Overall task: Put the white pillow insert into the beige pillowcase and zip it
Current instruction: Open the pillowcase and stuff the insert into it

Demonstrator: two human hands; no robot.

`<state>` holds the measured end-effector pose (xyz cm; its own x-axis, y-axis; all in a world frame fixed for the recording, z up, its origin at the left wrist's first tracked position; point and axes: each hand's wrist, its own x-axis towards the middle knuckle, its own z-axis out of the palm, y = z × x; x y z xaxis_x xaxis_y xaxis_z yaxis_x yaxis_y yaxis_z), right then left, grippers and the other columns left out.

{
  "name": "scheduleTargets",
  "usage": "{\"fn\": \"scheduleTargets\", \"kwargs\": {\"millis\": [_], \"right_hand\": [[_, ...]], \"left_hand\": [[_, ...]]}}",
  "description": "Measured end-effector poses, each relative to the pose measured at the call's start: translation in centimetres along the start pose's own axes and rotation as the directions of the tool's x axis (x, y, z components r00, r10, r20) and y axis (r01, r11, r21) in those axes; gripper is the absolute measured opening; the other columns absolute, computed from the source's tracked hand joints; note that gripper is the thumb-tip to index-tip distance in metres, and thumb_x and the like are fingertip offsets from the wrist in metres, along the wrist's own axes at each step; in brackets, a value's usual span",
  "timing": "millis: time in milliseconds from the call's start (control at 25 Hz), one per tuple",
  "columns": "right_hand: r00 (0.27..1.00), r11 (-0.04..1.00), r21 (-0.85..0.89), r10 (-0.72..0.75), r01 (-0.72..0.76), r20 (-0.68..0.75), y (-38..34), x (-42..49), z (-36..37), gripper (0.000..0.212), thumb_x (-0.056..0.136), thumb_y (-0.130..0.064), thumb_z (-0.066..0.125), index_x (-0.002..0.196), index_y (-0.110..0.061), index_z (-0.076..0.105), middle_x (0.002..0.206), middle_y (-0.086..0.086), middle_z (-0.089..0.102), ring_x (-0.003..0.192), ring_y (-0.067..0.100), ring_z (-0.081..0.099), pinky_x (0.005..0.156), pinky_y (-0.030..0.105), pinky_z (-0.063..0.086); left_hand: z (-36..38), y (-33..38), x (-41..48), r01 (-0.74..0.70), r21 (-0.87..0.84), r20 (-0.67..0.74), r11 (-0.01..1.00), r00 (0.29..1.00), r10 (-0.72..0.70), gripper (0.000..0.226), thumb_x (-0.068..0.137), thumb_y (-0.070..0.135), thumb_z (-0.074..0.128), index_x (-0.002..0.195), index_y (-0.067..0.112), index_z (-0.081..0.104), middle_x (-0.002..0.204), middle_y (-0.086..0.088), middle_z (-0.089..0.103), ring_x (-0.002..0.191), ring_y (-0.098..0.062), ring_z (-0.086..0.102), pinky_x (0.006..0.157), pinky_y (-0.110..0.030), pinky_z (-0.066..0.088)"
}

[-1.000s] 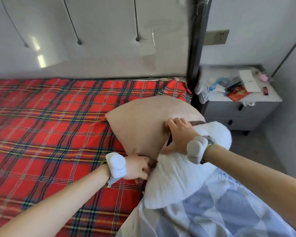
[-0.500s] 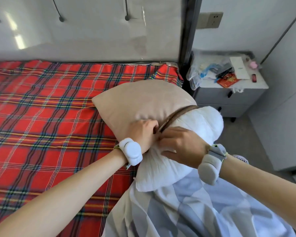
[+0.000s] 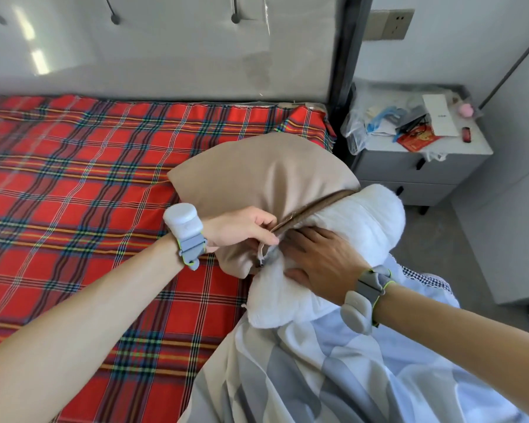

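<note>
Whereas the left hand (image 3: 242,228) gripped the near corner a second ago, it now pinches the beige pillowcase (image 3: 257,175) rim on the bed (image 3: 74,178); the right hand (image 3: 321,261), flat, presses the white pillow insert (image 3: 364,218) inward. Half protrudes; zipping must wait.

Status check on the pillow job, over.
Left hand grips beige pillowcase at its open edge. Right hand presses white insert, much of it outside. Zip open. Nothing in the way.

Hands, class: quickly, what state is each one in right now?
Left hand: closed, gripping the pillowcase edge.
Right hand: open, fingers flat, pressing the pillow insert.
</note>
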<state>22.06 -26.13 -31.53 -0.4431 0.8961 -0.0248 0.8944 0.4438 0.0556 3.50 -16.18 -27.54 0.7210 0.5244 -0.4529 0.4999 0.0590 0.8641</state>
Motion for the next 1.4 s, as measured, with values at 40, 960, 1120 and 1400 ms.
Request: {"fn": "scheduleTargets", "kwargs": {"millis": [40,960,1120,1400], "right_hand": [[1.000,1.000,-0.027,0.002,-0.002,-0.004,0.3,0.1,0.1,0.052,0.086,-0.054,0.037,0.124,-0.024,0.058,0.122,-0.002,0.059,0.113,0.021,0.056,0.096,0.033,0.042],[0.929,0.944,0.322,0.184,-0.075,-0.322,5.8,-2.3,-1.0,0.023,0.086,-0.033,0.064,0.105,-0.021,0.069,0.114,-0.002,0.065,0.101,0.018,0.064,0.078,0.033,0.055],[0.958,0.959,0.280,0.116,-0.039,-0.262,5.6,-2.6,-0.5,0.034,0.093,-0.034,0.051,0.121,-0.016,0.060,0.124,0.000,0.059,0.116,0.018,0.055,0.092,0.031,0.050],[0.982,0.954,0.263,0.169,-0.143,-0.080,3.6,1.1,1.3,0.030,0.087,-0.030,0.054,0.099,-0.008,0.070,0.097,0.011,0.070,0.097,0.031,0.065,0.087,0.040,0.049]], "left_hand": [[-0.3,0.3,-0.5,-0.005,0.051,0.056,0.999,0.998,0.002,0.018,0.087,0.009,0.063,0.070,0.007,0.054,0.069,-0.012,0.058,0.066,-0.018,0.054,0.063,-0.020,0.043],[7.0,1.2,2.0,-0.062,0.592,-0.478,0.804,0.776,0.412,0.019,0.078,0.016,0.062,0.096,0.012,0.061,0.090,-0.005,0.067,0.087,-0.025,0.061,0.076,-0.034,0.045],[6.7,3.8,4.5,0.046,0.451,-0.530,0.891,0.817,0.226,0.018,0.088,0.030,0.060,0.095,0.015,0.067,0.090,-0.002,0.070,0.087,-0.022,0.062,0.074,-0.030,0.046],[6.4,3.7,4.7,-0.094,0.440,-0.254,0.893,0.941,0.224,0.018,0.087,0.027,0.064,0.082,0.010,0.068,0.066,0.007,0.059,0.063,-0.009,0.050,0.064,-0.026,0.040]]}}
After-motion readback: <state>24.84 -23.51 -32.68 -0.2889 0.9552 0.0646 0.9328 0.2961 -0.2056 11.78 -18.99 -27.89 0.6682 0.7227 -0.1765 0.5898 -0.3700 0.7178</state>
